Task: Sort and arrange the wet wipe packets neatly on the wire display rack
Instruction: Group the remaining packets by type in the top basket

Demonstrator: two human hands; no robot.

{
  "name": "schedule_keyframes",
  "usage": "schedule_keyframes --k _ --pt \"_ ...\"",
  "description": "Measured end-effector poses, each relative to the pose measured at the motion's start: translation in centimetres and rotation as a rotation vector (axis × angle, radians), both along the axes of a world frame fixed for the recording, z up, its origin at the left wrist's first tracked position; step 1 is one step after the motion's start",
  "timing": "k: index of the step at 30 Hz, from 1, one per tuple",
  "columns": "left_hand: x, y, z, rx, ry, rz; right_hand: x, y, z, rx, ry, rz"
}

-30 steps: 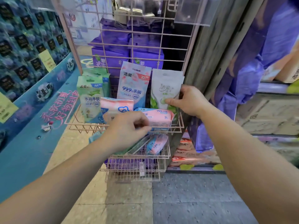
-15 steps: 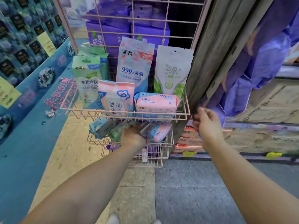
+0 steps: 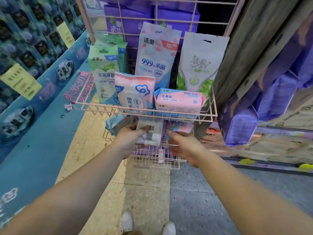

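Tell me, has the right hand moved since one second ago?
Yes. The right hand left the tall green-and-white pouch and dropped below the upper basket's front rim, reaching the lower basket.

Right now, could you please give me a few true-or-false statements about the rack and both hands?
1. The left hand holds a white packet at the lower basket. True.
2. The right hand grips the tall white-green pouch. False: that pouch stands untouched in the top basket.
3. The pink 30-count pack lies flat at the top basket's front. True.
4. The top basket is bare. False: several packets fill it.
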State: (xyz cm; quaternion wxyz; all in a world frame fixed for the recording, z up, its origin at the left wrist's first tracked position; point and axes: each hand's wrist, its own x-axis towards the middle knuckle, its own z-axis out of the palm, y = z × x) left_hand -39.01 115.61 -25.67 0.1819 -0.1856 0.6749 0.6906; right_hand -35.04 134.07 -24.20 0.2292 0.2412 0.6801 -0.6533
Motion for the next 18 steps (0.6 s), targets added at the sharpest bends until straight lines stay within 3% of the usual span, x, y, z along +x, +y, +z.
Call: schedule_keyframes --k 5,7,10,13,15,18 --pt "4.9 2.0 1.5 -0.689 0.419 -0.328 -0.8 -3.7 -0.4 -0.228 -0.031 0.046" --pt "5.5 3.0 1.8 -0.644 0.522 -0.56 -0.7 -4.0 -0.6 -0.288 0.001 -0.093" --pt "2.3 1.5 0.9 -0.338 0.333 -0.494 -1.0 -2.3 -1.1 -0.226 0.043 -0.332" --pt "-2.9 -0.7 -2.0 -0.583 0.174 -0.376 -0.6 -0.7 -1.2 -0.189 0.009 -0.347" --pt "-5.0 -1.4 -4.2 -0.763 0.092 -0.454 -0.2 -0.4 -1.1 -0.186 0.007 -0.312" --pt "-6.9 -1.2 -7.0 -1.041 0.11 -0.609 0.5 -0.2 -1.0 -0.167 -0.003 -0.294"
